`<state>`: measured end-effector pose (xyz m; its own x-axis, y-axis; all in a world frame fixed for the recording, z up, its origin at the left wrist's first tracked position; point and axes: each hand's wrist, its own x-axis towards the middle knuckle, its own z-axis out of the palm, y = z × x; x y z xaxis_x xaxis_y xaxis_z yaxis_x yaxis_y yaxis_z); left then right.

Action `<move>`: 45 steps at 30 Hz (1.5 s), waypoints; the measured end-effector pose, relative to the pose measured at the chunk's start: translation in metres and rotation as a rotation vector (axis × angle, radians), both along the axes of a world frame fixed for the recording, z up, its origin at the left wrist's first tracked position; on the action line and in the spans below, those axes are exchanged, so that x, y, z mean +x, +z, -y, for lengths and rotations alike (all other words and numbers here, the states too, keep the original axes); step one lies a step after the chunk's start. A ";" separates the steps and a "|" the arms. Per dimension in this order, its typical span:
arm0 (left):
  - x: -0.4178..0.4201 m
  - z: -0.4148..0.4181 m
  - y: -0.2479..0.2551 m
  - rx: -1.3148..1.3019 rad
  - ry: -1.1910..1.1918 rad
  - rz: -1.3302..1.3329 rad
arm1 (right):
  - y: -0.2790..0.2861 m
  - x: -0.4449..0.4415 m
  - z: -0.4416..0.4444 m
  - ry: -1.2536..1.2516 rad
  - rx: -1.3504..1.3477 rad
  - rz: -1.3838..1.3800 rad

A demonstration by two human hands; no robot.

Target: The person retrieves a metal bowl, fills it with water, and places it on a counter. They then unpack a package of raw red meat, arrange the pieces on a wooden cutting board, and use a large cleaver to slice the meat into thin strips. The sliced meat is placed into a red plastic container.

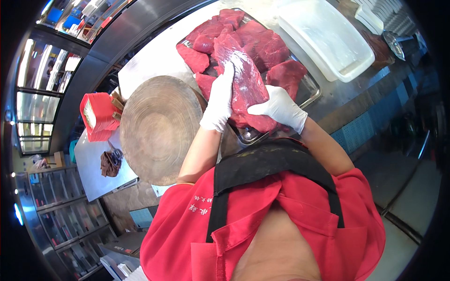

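Between my white-gloved hands is a long slab of raw red meat (242,80), held over a metal tray (313,89). My left hand (221,100) grips its left side, thumb lying along the top. My right hand (279,107) clasps the lower right end, with the thumb across the upper face and the other fingers hidden. Several more pieces of raw meat (262,44) lie in the tray beneath and behind the slab. A round wooden chopping block (161,130) stands just left of my left forearm.
A white plastic tub (327,38) stands right of the tray. Beyond the block are stacked red containers (100,116), scissors (116,156) and a brown cloth (109,165) on the metal table. Glass-fronted cabinets (66,210) line the left. A clear bowl (393,44) sits far right.
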<state>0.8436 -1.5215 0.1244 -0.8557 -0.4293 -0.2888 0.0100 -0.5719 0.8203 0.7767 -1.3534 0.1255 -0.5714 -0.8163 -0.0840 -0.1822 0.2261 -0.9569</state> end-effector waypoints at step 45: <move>0.242 0.077 -0.014 -1.486 0.492 1.083 | -0.008 0.077 0.134 0.883 -0.006 -1.113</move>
